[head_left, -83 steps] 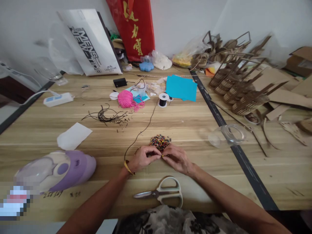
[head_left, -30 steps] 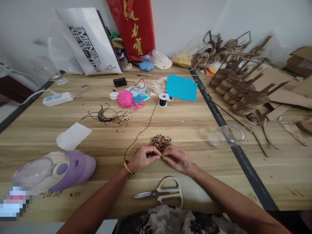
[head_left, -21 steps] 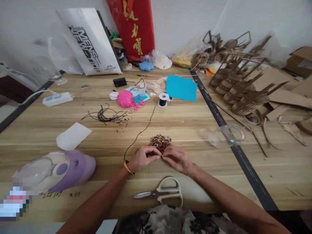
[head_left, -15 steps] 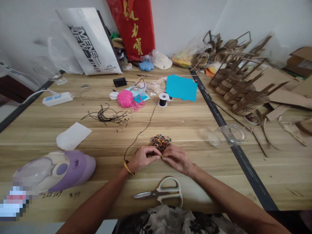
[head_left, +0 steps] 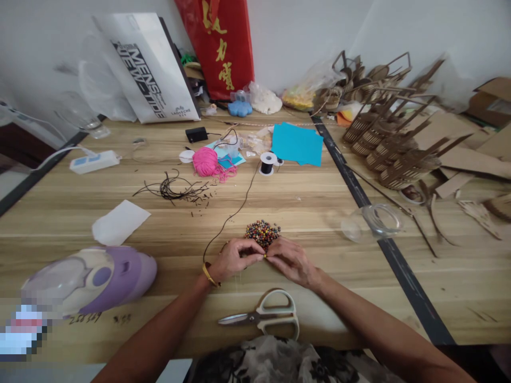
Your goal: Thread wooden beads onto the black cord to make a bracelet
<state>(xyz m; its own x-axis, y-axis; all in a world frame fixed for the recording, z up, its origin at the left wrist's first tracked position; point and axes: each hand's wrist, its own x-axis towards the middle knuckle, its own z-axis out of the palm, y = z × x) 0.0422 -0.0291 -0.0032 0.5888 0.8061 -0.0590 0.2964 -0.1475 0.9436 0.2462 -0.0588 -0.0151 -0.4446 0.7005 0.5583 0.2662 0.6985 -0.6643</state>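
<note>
A tiny yellow bead (head_left: 265, 256) sits between the fingertips of both hands, just in front of a pile of multicoloured beads (head_left: 261, 232). My right hand (head_left: 290, 260) is closed, pinching the bead from the right. Also pinched, my left hand (head_left: 235, 259) meets it from the left. A thin black cord (head_left: 244, 205) runs from a white spool of black cord (head_left: 267, 163) down to my left wrist and passes out of sight behind that hand. The cord's end at the bead is too small to make out.
Scissors (head_left: 263, 317) with white handles lie close in front of me. On the left are a purple-and-white appliance (head_left: 115, 279), white paper (head_left: 122, 222) and cut black cords (head_left: 175, 190). Pink yarn (head_left: 205, 161) and blue sheets (head_left: 297, 143) lie behind; small baskets (head_left: 393, 151) stand right.
Both hands stay almost in place, pinched together by the beads. The yellow bead at the fingertips has shifted very slightly left. Everything else on the table looks the same.
</note>
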